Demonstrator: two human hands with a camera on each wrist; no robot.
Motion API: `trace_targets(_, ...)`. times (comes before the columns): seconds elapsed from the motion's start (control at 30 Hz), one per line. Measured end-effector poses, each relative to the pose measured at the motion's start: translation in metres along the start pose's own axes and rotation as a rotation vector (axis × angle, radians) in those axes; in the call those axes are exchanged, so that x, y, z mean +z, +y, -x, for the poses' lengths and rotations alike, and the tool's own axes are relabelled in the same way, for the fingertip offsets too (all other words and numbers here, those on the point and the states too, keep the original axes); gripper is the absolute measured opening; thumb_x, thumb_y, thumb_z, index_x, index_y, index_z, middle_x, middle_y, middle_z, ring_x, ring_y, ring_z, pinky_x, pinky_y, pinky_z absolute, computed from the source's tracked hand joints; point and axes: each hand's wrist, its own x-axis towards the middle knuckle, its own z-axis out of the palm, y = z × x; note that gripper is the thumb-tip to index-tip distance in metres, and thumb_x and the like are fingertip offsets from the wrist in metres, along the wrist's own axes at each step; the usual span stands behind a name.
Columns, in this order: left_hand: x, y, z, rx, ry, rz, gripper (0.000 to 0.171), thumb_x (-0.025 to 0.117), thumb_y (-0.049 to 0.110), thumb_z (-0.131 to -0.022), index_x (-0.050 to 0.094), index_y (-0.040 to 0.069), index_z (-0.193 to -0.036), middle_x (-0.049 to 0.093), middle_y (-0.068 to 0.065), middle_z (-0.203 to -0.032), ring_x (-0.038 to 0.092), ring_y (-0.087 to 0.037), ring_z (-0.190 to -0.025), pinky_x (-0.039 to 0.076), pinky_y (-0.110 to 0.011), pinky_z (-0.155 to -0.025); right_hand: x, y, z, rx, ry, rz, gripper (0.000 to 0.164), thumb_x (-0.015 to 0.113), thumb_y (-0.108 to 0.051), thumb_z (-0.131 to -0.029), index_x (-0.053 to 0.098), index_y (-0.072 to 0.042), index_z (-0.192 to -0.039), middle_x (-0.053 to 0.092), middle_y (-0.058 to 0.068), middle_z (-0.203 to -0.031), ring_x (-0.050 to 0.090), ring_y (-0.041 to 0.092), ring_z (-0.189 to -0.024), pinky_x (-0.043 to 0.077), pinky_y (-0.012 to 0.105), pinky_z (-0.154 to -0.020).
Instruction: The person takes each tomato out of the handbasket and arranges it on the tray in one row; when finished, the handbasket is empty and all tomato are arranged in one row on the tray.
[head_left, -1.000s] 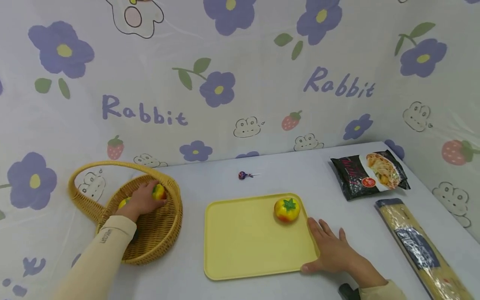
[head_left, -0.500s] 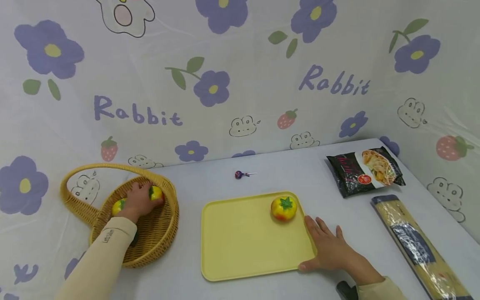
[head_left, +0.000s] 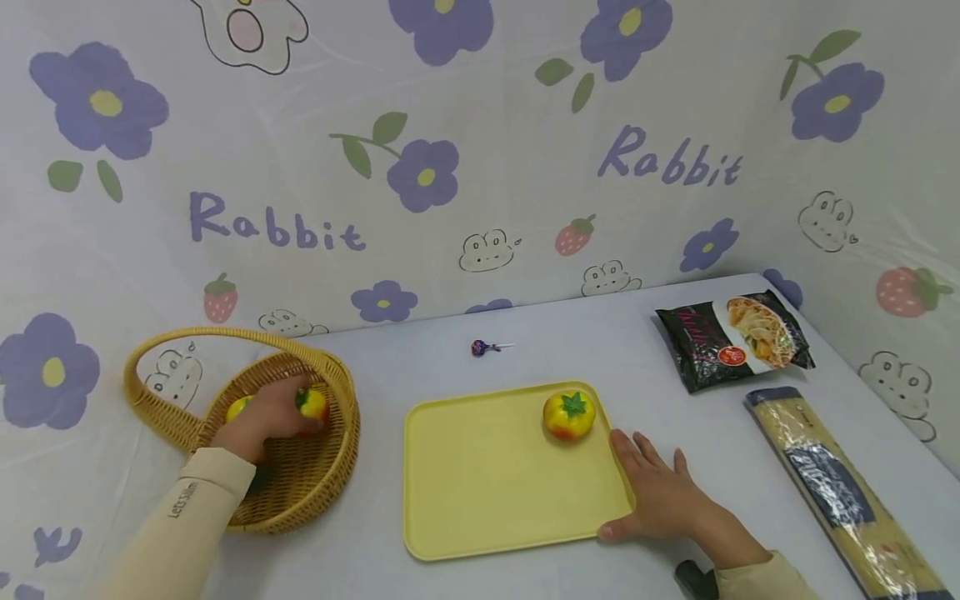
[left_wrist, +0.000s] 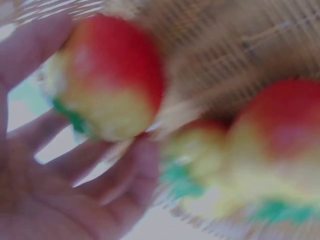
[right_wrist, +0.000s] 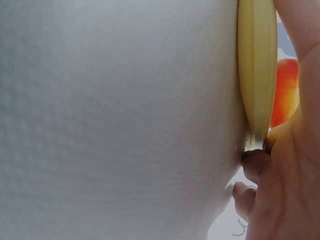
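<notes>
Inside the wicker basket point(head_left: 341, 450), my left hand point(head_left: 273, 412) grips a yellow-and-red toy persimmon point(head_left: 313, 406) with a green calyx. The left wrist view, somewhat blurred, has thumb and fingers around this persimmon point(left_wrist: 120, 75). Two more toy persimmons point(left_wrist: 290, 135) lie beside it in the basket, mostly covered by my hand in the head view. My right hand point(head_left: 663, 500) rests at the right edge of the yellow tray point(head_left: 487, 492), fingers spread and touching its rim. Another toy persimmon point(head_left: 568, 417) sits in the tray's far right corner.
A lollipop point(head_left: 487, 347) lies behind the tray. At the right are a black food packet point(head_left: 735, 342) and a long pack of noodles point(head_left: 832, 475). A patterned cloth point(head_left: 480, 167) hangs behind the table.
My left hand has shifted and turned slightly within the basket, its fingers now around the right-hand persimmon. My right hand stays at the tray edge. The head view has shifted slightly.
</notes>
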Motion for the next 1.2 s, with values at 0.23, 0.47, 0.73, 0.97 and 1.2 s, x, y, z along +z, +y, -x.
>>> trace_targets(0.23,-0.042,0.045,0.045,0.040,-0.253,-0.080,0.072,0.085,0.026,-0.069,0.055,0.003,-0.129,0.056,-0.021,-0.126,0.053,-0.031,-0.102,0.047,-0.053,-0.091,0.001,0.003,0.000,-0.009,0.019,0.008,0.141,0.072,-0.079,-0.052,0.010,-0.004,-0.154,0.013,0.016,-0.161,0.008,0.042,-0.146,-0.003,0.078,-0.102)
trace_targets(0.47,-0.044,0.112,0.071,0.225,-0.471,-0.067,0.056,0.087,0.026,-0.067,0.063,0.028,-0.117,0.060,0.006,-0.114,0.052,-0.018,-0.101,0.046,-0.044,-0.094,0.000,0.005,0.001,-0.017,0.035,0.009,0.141,0.072,-0.079,-0.052,0.010,-0.003,-0.154,0.013,0.017,-0.160,0.008,0.043,-0.146,-0.003,0.078,-0.102)
trace_targets(0.73,0.007,0.170,0.042,0.444,-0.291,0.126,0.062,0.083,0.027,-0.073,0.056,0.017,-0.128,0.057,0.002,-0.123,0.052,-0.017,-0.106,0.047,-0.039,-0.098,-0.001,0.004,0.006,-0.045,0.051,-0.003,0.137,0.073,-0.076,-0.056,0.012,-0.001,-0.153,0.015,0.018,-0.160,0.010,0.044,-0.145,-0.001,0.079,-0.101)
trace_targets(0.97,0.058,0.205,0.005,0.349,-0.024,0.264,0.068,0.085,0.028,-0.070,0.056,0.013,-0.130,0.057,-0.006,-0.124,0.054,-0.022,-0.107,0.048,-0.040,-0.099,0.002,0.008,0.003,-0.022,0.031,-0.001,0.139,0.072,-0.078,-0.054,0.010,-0.004,-0.154,0.013,0.016,-0.161,0.007,0.042,-0.146,-0.003,0.077,-0.103)
trace_targets(1.2,0.088,0.225,-0.019,0.269,0.039,0.285,0.070,0.085,0.028,-0.071,0.055,0.012,-0.132,0.054,-0.009,-0.125,0.052,-0.026,-0.111,0.044,-0.042,-0.103,0.004,0.009,0.000,-0.035,0.045,0.008,0.139,0.071,-0.079,-0.054,0.010,-0.005,-0.154,0.014,0.015,-0.161,0.008,0.042,-0.147,-0.002,0.078,-0.102)
